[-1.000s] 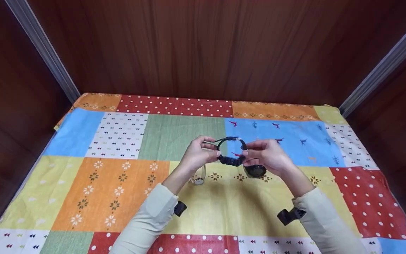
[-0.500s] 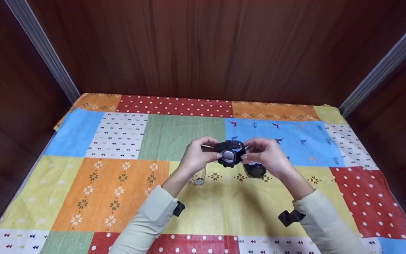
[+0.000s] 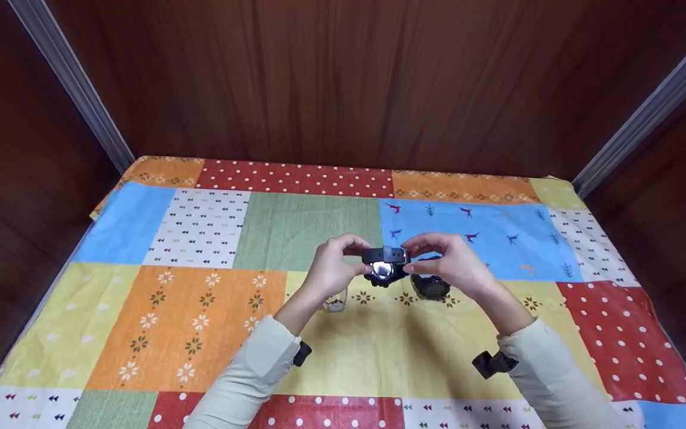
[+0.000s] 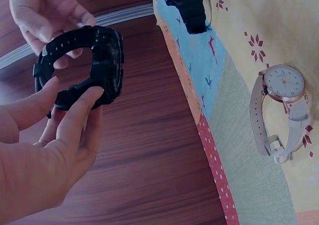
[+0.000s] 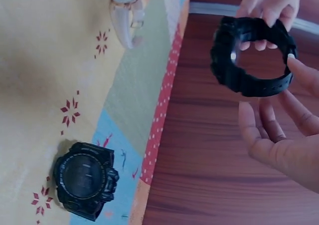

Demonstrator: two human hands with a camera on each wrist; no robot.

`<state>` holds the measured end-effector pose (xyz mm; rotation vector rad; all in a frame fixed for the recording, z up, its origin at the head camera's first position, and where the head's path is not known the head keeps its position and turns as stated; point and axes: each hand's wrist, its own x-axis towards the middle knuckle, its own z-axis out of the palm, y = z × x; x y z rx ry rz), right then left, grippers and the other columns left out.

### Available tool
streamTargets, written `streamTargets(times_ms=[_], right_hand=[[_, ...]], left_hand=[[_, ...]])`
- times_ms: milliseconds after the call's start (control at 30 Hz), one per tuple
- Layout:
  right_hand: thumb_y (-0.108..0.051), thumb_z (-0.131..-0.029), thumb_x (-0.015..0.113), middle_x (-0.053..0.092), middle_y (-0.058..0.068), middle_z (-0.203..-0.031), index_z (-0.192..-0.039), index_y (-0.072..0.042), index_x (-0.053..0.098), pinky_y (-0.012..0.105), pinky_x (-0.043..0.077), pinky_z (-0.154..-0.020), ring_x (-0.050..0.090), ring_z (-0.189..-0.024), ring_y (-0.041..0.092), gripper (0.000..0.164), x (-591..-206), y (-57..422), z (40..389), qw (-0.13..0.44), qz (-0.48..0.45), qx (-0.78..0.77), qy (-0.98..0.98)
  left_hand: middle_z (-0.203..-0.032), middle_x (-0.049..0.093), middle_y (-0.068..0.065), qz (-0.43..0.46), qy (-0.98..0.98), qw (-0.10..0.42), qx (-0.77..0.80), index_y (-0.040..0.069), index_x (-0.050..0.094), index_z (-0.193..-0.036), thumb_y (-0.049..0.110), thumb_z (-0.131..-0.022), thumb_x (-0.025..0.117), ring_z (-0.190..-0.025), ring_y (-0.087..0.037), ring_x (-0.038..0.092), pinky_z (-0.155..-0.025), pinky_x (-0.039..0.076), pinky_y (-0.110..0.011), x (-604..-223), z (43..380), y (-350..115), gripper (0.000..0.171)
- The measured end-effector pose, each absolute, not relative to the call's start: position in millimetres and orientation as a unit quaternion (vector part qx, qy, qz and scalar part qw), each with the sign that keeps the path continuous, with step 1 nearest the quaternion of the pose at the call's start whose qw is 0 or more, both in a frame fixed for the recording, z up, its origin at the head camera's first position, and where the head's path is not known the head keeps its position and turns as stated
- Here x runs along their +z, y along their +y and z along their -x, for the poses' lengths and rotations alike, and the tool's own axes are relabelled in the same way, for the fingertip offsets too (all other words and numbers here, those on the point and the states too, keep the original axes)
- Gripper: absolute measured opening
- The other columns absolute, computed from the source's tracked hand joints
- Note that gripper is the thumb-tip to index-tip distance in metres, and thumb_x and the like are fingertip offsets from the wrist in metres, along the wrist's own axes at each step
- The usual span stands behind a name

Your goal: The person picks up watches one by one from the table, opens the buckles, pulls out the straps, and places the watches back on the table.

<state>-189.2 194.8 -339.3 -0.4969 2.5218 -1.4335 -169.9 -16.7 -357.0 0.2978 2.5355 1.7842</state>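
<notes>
A black wristwatch point(image 3: 385, 256) with its strap buckled into a loop is held up above the table between both hands. My left hand point(image 3: 332, 265) pinches one side of it, thumb inside the loop, as the left wrist view shows the watch point(image 4: 113, 60) side-on. On the other side, my right hand point(image 3: 457, 265) pinches the strap between thumb and fingertips. The head view shows the shiny case back through the loop; the dial faces away. Below lie a second black digital watch point(image 5: 82, 177) near the right hand and a pale-strapped watch point(image 4: 284, 80) near the left.
A patchwork-patterned cloth point(image 3: 200, 328) covers the table. Dark wood-grain panels point(image 3: 343, 83) stand behind and at both sides, with grey metal strips at the corners. A black wrist device point(image 3: 495, 363) sits at the right cuff, another point(image 3: 301, 354) at the left.
Both hands have tilted the black watch: first its open loop was seen edge-on, now the strap and case back face the head camera. It also sits slightly lower. The two watches on the cloth stay put.
</notes>
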Motion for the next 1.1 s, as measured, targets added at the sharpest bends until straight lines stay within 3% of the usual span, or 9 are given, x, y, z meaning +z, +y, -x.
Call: streamTargets(times_ms=[467,700,1100], right_hand=[[-0.006,-0.076,0.073,0.063,0.015,-0.095,-0.102,0.001,0.067,0.025,0.05,-0.071,0.064,-0.079,0.021,0.028,-340,187,186,0.089,0.195,-0.48,0.851],[-0.006,-0.075,0.073,0.065,0.014,-0.094,-0.102,0.001,0.068,0.024,0.049,-0.069,0.065,-0.078,0.02,0.028,-340,186,187,0.09,0.193,-0.477,0.852],[-0.002,-0.075,0.072,0.064,0.014,-0.092,-0.1,0.002,0.068,0.026,0.051,-0.069,0.065,-0.079,0.025,0.026,-340,186,186,0.077,0.221,-0.469,0.852]], left_hand=[[-0.098,0.066,-0.008,-0.121,0.825,0.011,0.551,0.004,0.065,-0.097,-0.005,-0.074,0.069,-0.098,-0.024,0.058,-0.09,0.038,-0.043,-359,170,-13,0.025],[-0.098,0.065,-0.005,-0.144,0.827,0.023,0.542,0.004,0.063,-0.105,0.006,-0.075,0.073,-0.099,-0.022,0.056,-0.088,0.04,-0.039,-354,170,-12,0.032],[-0.099,0.062,0.001,-0.153,0.86,0.014,0.487,0.018,0.064,-0.109,0.024,-0.078,0.073,-0.096,-0.018,0.05,-0.082,0.039,-0.036,-347,165,-3,0.033]])
